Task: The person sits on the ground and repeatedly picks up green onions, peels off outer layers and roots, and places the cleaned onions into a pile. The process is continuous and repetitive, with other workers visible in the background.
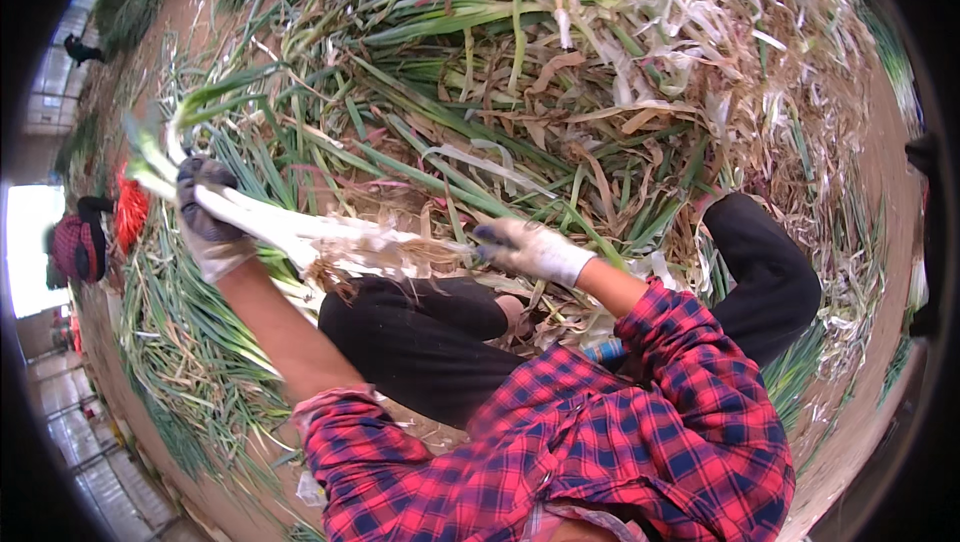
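My left hand [210, 204], in a white glove with a dark coated palm and fingers, grips a small bunch of long green onions [266, 227] by their white shanks. Their green tops point up and left; the stringy brown roots [330, 268] face right, above my bent knee. My right hand [529, 248], gloved alike, is at the far end of a ragged pale strip of onion skin [405, 249] that stretches out from the root ends. Its fingertips are blurred but appear closed on that strip.
A heap of onion leaves and dry peelings [540, 91] spreads in front of me. More green onions [202, 317] lie to my left. Black-trousered legs [420, 347] are folded beneath my arms. Farther left, a person [75, 242] is beside a red bundle [131, 208].
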`<state>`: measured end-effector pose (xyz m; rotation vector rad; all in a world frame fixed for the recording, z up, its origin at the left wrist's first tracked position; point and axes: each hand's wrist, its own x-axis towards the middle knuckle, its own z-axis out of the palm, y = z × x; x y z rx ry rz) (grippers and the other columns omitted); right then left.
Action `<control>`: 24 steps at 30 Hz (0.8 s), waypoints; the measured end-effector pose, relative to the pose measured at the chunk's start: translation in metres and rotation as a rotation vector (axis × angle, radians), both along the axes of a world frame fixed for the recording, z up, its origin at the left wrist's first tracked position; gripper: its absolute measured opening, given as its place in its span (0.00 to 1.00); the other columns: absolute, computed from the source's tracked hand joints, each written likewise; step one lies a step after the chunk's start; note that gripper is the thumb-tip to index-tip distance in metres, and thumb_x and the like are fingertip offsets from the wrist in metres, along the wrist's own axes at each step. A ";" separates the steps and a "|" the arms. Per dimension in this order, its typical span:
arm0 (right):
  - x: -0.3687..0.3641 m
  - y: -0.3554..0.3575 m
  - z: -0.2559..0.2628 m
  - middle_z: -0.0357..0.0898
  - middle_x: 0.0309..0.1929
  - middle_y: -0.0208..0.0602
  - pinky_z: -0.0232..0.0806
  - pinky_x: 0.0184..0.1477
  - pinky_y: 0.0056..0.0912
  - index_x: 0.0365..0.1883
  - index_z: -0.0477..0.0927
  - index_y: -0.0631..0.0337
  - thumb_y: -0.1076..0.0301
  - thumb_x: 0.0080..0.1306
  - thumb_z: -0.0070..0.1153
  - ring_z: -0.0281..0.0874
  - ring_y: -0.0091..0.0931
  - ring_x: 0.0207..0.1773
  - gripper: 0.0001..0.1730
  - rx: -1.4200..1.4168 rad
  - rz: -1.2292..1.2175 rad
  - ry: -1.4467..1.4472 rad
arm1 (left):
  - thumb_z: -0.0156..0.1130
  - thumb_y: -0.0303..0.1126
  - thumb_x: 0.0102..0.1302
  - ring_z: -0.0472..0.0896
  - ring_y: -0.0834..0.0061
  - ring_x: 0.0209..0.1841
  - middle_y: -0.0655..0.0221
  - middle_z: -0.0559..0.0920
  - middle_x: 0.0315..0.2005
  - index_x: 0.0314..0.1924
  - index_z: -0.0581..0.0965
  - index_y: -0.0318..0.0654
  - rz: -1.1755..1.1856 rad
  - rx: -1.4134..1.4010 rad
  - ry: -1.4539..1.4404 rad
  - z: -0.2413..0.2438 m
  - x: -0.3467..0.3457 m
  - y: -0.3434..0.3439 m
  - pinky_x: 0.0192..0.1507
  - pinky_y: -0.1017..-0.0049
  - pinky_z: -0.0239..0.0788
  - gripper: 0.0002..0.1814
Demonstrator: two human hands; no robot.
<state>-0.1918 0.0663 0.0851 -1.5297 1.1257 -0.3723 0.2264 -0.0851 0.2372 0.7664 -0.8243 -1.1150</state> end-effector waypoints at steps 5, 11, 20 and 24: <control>-0.016 -0.061 -0.101 0.72 0.60 0.49 0.61 0.65 0.44 0.59 0.71 0.58 0.47 0.68 0.51 0.68 0.42 0.64 0.29 -0.165 -0.184 0.511 | 0.56 0.31 0.72 0.82 0.70 0.43 0.61 0.81 0.42 0.52 0.76 0.29 0.346 0.262 -0.212 -0.013 0.131 0.022 0.47 0.74 0.78 0.14; 0.005 -0.107 -0.177 0.69 0.62 0.55 0.69 0.60 0.43 0.75 0.49 0.59 0.51 0.64 0.57 0.73 0.42 0.61 0.48 0.110 -0.094 0.789 | 0.59 0.35 0.70 0.82 0.73 0.41 0.68 0.83 0.40 0.51 0.78 0.35 0.139 0.565 -0.040 -0.118 0.258 0.126 0.48 0.68 0.76 0.14; 0.019 0.000 -0.168 0.73 0.50 0.53 0.72 0.49 0.49 0.74 0.56 0.51 0.60 0.60 0.56 0.79 0.42 0.48 0.43 -0.271 0.605 0.547 | 0.65 0.36 0.58 0.76 0.61 0.56 0.53 0.75 0.58 0.65 0.68 0.36 0.814 1.331 -1.285 -0.246 0.210 0.210 0.61 0.66 0.65 0.34; -0.003 -0.074 -0.131 0.74 0.47 0.48 0.70 0.51 0.45 0.64 0.69 0.52 0.47 0.64 0.54 0.76 0.42 0.50 0.32 -0.362 0.509 0.505 | 0.62 0.34 0.63 0.66 0.56 0.67 0.53 0.67 0.66 0.68 0.63 0.36 0.522 0.991 -1.542 -0.225 0.127 0.132 0.69 0.65 0.56 0.35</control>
